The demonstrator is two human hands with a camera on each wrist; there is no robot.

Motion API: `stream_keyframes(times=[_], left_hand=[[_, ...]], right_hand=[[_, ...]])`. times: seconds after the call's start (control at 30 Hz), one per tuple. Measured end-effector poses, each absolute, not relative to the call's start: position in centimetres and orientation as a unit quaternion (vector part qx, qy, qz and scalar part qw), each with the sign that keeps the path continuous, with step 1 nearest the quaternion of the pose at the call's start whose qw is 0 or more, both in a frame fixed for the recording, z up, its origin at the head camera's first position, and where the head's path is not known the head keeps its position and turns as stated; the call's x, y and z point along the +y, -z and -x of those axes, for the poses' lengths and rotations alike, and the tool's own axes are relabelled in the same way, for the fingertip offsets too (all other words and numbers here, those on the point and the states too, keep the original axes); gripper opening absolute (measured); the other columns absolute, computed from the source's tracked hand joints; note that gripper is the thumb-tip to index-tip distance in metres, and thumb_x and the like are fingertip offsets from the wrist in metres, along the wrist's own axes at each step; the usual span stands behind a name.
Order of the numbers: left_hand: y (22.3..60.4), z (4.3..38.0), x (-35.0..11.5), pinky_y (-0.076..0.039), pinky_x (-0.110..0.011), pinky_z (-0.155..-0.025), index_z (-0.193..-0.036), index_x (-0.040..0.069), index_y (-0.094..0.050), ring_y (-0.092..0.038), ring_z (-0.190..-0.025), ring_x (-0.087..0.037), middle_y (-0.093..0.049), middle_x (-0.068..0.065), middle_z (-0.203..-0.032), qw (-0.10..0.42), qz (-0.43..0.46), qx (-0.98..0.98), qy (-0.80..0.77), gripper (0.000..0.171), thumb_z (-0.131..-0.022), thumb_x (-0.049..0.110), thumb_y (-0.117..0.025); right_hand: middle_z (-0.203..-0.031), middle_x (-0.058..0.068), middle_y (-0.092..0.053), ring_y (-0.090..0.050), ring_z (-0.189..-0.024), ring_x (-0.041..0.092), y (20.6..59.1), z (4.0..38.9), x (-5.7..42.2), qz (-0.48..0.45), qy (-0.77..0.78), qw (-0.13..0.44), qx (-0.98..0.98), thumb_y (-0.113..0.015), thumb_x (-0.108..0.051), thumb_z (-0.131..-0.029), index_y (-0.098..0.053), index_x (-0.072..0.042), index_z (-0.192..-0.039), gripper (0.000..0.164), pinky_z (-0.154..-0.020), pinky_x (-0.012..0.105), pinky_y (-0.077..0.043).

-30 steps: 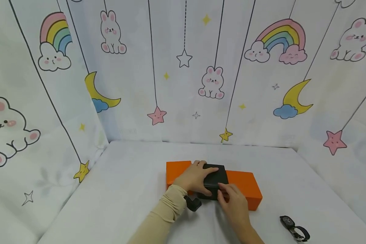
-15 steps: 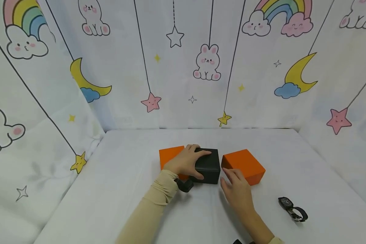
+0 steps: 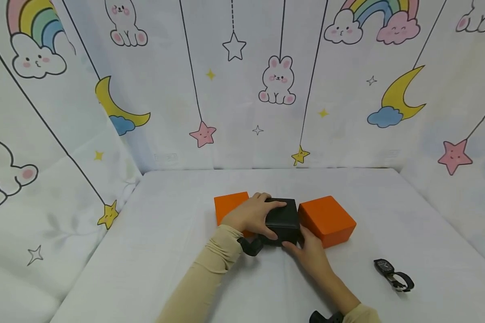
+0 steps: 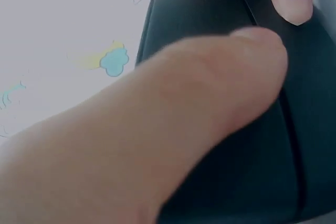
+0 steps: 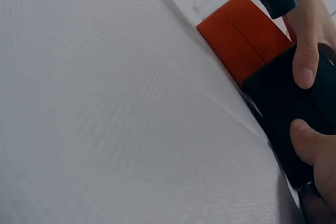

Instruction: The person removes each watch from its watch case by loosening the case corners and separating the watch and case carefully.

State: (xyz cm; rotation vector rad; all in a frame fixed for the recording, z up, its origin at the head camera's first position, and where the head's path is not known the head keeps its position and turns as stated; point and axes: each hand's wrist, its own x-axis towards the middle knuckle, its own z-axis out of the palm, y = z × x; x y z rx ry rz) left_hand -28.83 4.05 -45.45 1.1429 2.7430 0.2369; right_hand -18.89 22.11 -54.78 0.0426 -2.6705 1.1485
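Note:
A black box with a seam across its front stands between two orange boxes. My left hand grips it from the left, fingers over the top and thumb on the front; the left wrist view shows the thumb across the seam. My right hand holds its lower right corner, with the thumb on the front face and the other fingers round the right side, partly hidden. The left orange box is partly covered by my left hand. The right orange box sits angled beside the black one.
A black wristwatch lies on the white table at the right front. Behind the table rises a white backdrop printed with rabbits, stars and rainbows. Wrist cameras are strapped at both wrists.
My right hand went from the black box's upper front right edge, off it, then onto its lower right corner. The right orange box turned and shifted beside it. The head view tilted down.

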Motion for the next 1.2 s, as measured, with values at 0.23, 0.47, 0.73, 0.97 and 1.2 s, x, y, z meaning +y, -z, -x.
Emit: stream_keyframes(times=[0.23,0.47,0.73,0.97,1.2], left_hand=[[45.7,28.8,4.2,-0.045,-0.037,-0.1,-0.144,0.044,-0.034,-0.04,-0.128,-0.022,-0.04,-0.006,-0.144,0.073,-0.384,0.919,-0.056,0.088,-0.068,0.06,-0.076],[46.0,29.5,3.8,-0.044,-0.037,-0.1,-0.143,0.044,-0.037,-0.041,-0.126,-0.021,-0.043,-0.005,-0.142,0.069,-0.402,0.909,-0.082,0.086,-0.067,0.062,-0.074],[46.0,30.1,3.7,-0.042,-0.041,-0.103,-0.142,0.043,-0.038,-0.041,-0.127,-0.023,-0.043,-0.004,-0.143,0.077,-0.4,0.908,-0.1,0.083,-0.068,0.067,-0.069],[45.5,30.4,3.9,-0.04,-0.044,-0.103,-0.141,0.039,-0.042,-0.042,-0.126,-0.022,-0.047,-0.002,-0.142,0.089,-0.394,0.906,-0.126,0.078,-0.071,0.066,-0.066],[45.7,30.9,3.9,-0.045,-0.036,-0.093,-0.139,0.034,-0.046,-0.049,-0.112,-0.017,-0.057,0.001,-0.131,0.12,-0.374,0.898,-0.198,0.074,-0.074,0.064,-0.064]], right_hand=[[-0.123,0.013,-0.063,-0.06,-0.114,0.029,54.9,19.0,21.9,0.008,-0.402,0.122,-0.907,-0.079,-0.021,-0.076,-0.055,-0.004,-0.129,0.061,-0.097,0.047,-0.047],[-0.117,0.016,-0.065,-0.061,-0.106,0.029,54.9,19.0,21.7,0.034,-0.392,0.122,-0.911,-0.081,-0.02,-0.075,-0.056,0.002,-0.124,0.059,-0.093,0.047,-0.049],[-0.13,0.016,-0.059,-0.056,-0.119,0.031,54.6,19.0,21.7,0.03,-0.408,0.111,-0.906,-0.079,-0.017,-0.076,-0.046,-0.002,-0.135,0.069,-0.099,0.048,-0.045],[-0.123,0.013,-0.062,-0.058,-0.115,0.028,54.7,19.1,21.8,0.015,-0.398,0.13,-0.908,-0.079,-0.013,-0.075,-0.053,-0.005,-0.128,0.06,-0.1,0.05,-0.043],[-0.123,0.014,-0.063,-0.059,-0.112,0.028,55.1,19.0,21.9,0.013,-0.387,0.135,-0.912,-0.08,-0.013,-0.074,-0.055,-0.004,-0.127,0.059,-0.1,0.05,-0.043]])
